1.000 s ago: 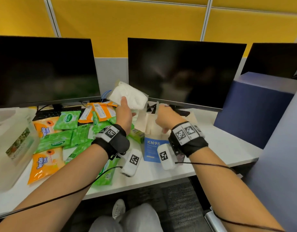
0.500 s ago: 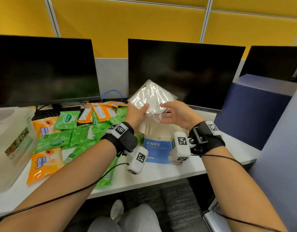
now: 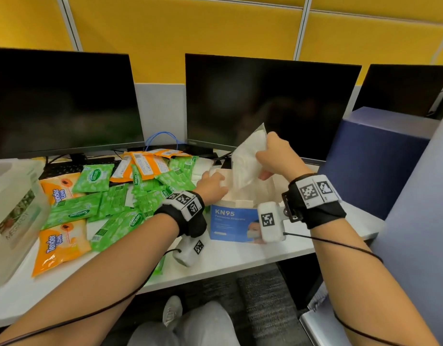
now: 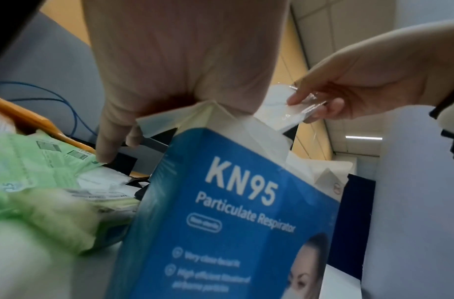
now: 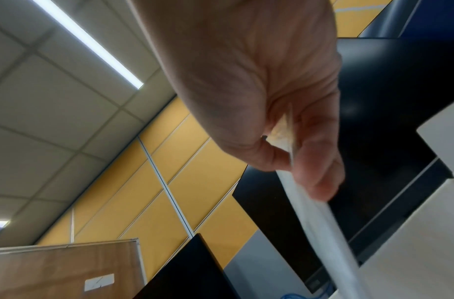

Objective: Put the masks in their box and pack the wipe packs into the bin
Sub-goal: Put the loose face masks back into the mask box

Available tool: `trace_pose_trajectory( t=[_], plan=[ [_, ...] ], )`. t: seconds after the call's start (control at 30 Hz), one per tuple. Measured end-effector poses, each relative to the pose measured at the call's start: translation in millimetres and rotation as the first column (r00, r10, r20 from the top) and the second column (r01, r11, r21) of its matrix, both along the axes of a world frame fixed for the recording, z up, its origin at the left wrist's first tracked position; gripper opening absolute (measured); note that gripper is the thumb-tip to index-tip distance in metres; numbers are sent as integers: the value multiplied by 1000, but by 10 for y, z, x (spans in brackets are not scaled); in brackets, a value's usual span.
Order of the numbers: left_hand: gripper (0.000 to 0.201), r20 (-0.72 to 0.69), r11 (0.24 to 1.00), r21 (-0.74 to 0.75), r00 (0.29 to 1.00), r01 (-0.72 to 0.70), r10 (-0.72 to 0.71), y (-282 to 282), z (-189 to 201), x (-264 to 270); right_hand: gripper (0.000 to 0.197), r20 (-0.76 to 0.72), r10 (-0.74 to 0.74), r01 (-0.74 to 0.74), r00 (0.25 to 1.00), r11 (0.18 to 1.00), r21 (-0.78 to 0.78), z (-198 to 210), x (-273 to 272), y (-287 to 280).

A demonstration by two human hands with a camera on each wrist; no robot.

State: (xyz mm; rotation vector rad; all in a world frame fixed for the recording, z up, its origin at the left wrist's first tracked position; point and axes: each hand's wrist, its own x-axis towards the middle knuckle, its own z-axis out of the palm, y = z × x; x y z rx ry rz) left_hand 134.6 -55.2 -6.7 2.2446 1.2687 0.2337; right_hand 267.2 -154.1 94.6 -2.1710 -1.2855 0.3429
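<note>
My right hand [image 3: 272, 156] pinches a white mask in a clear wrapper [image 3: 245, 161] by its upper edge. The mask stands on end, and its lower part dips into the open top of the blue KN95 mask box [image 3: 227, 221]. In the right wrist view the mask [image 5: 315, 218] runs down from thumb and fingers. My left hand [image 3: 211, 183] grips the box's left flap [image 4: 154, 123], thumb outside. Green and orange wipe packs [image 3: 115, 196] lie heaped left of the box. A translucent bin [image 3: 15, 208] stands at the far left.
Two dark monitors [image 3: 60, 103] [image 3: 270, 103] stand behind the desk, with a keyboard [image 3: 65, 167] and a blue cable [image 3: 160, 138] beneath them. A dark blue block [image 3: 372, 156] borders the desk on the right. The white desk edge [image 3: 215, 260] runs just in front of the box.
The mask passed from my left hand to my right and came down from in front of the monitor into the box top. My left hand dropped to the box flap.
</note>
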Motion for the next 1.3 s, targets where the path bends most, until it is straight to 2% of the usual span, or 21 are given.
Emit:
trace_pose_trajectory(
  t=[0.07, 0.13, 0.23, 0.3, 0.4, 0.47, 0.57, 0.63, 0.7, 0.77, 1.0, 1.1, 1.17, 1.23, 1.3],
  plan=[
    [49, 36, 999, -20, 998, -44, 44, -41, 6, 3, 44, 84, 46, -34, 995, 990, -133, -52, -73, 24],
    [49, 41, 996, -70, 997, -59, 62, -53, 13, 7, 36, 104, 101, -72, 989, 966, -249, -100, -155, 34],
    [49, 34, 994, -92, 997, -61, 64, -61, 16, 15, 30, 132, 173, -128, 976, 947, -294, -83, -289, 46],
    [50, 45, 997, -50, 997, -57, 59, -66, -5, 13, 31, 208, 249, -157, 946, 912, -378, -104, -419, 75],
    [52, 63, 997, 79, 998, -1, -4, -80, -11, -23, 31, 207, 387, -252, 899, 841, -478, -324, -592, 138],
    [53, 70, 983, 168, 994, 75, -88, -94, 7, -62, 32, 107, 387, -304, 916, 842, -446, -456, -602, 179],
    [47, 93, 959, 224, 976, 171, -196, -115, 32, -94, 34, 23, 386, -334, 922, 825, -456, -348, -459, 165],
    [45, 13, 957, 192, 975, 216, -223, -108, 50, -78, 33, 81, 312, -251, 946, 871, -423, -226, -305, 145],
    [48, -127, 960, 162, 969, 230, -211, -96, 81, -35, 33, 225, 188, -91, 956, 921, -380, -145, -180, 72],
    [52, -220, 960, 161, 957, 228, -190, -102, 112, -2, 33, 309, 137, 4, 941, 910, -415, -128, -124, -14],
    [61, -349, 964, 124, 919, 237, -181, -133, 187, 15, 40, 330, 199, 24, 923, 826, -563, -377, -206, 95],
    [68, -354, 965, 105, 916, 241, -190, -170, 221, 0, 43, 352, 176, 51, 919, 833, -551, -482, -185, 170],
    [64, -310, 954, 149, 928, 260, -205, -208, 217, -15, 42, 327, 143, 42, 934, 866, -499, -498, -163, 200],
    [53, -223, 914, 247, 936, 323, -271, -208, 166, -21, 47, 203, 148, -46, 968, 898, -437, -478, -156, 192],
    [51, -202, 904, 254, 933, 342, -297, -185, 121, -42, 53, 71, 194, -153, 978, 911, -383, -458, -146, 167]
  ],
)
